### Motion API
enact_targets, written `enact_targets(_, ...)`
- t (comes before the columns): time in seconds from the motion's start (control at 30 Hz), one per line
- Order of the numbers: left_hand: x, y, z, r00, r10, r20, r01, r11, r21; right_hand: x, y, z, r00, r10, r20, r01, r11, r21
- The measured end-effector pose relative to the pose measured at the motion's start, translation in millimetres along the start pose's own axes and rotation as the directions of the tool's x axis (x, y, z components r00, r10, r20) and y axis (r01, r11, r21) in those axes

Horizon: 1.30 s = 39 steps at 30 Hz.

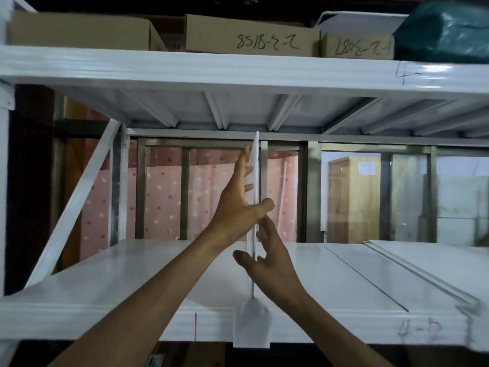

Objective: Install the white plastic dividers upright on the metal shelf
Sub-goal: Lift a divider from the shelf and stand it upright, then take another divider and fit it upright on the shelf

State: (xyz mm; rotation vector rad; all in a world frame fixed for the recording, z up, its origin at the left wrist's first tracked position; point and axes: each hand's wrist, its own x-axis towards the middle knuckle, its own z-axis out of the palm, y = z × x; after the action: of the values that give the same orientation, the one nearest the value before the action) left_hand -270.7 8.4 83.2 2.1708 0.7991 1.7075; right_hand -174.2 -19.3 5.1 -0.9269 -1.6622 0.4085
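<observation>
Up top, brown cardboard boxes (251, 35) with handwritten black numbers, a crumpled green plastic bag (444, 33) beside them; behind, a pink dotted curtain (164, 197), possibly a wooden cabinet (353, 200).

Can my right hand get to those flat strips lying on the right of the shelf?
Probably yes: the shelf between the right hand and the strips looks bare, but that hand is on the divider.
</observation>
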Motion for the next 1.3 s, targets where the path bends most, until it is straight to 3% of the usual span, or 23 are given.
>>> enact_targets(0.17,-16,5,-8,0.972,0.023,-0.232,-0.044,0.995,-0.088,-9,-12,-19,0.996,-0.029,-0.080,0.032,0.999,0.038)
enact_targets(0.27,-30,12,-16,0.929,0.079,-0.362,-0.096,0.995,-0.029,-17,-17,-33,0.991,-0.016,-0.131,0.021,0.999,0.032)
enact_targets(0.37,-52,22,-19,0.905,0.130,-0.404,-0.140,0.990,0.004,-29,-20,-48,0.989,-0.030,-0.144,0.033,0.999,0.020)
enact_targets(0.43,-65,30,-15,0.917,0.171,-0.360,-0.177,0.984,0.016,-36,-22,-60,0.987,-0.041,-0.157,0.043,0.999,0.010)
enact_targets(0.53,-77,47,0,0.967,0.204,-0.151,-0.202,0.979,0.027,-49,-24,-81,0.983,-0.052,-0.178,0.051,0.999,-0.011)
enact_targets(0.7,-87,72,51,0.980,0.078,0.182,-0.085,0.996,0.033,-75,-22,-140,0.981,-0.099,-0.168,0.089,0.994,-0.064)
enact_targets(0.97,-99,109,169,0.977,-0.110,0.181,0.120,0.992,-0.042,-141,-2,-293,0.988,-0.068,-0.140,0.045,0.986,-0.161)
enact_targets(1.3,-70,134,292,0.956,-0.122,0.268,0.150,0.985,-0.084,-174,46,-468,0.973,-0.009,-0.231,-0.066,0.947,-0.315)
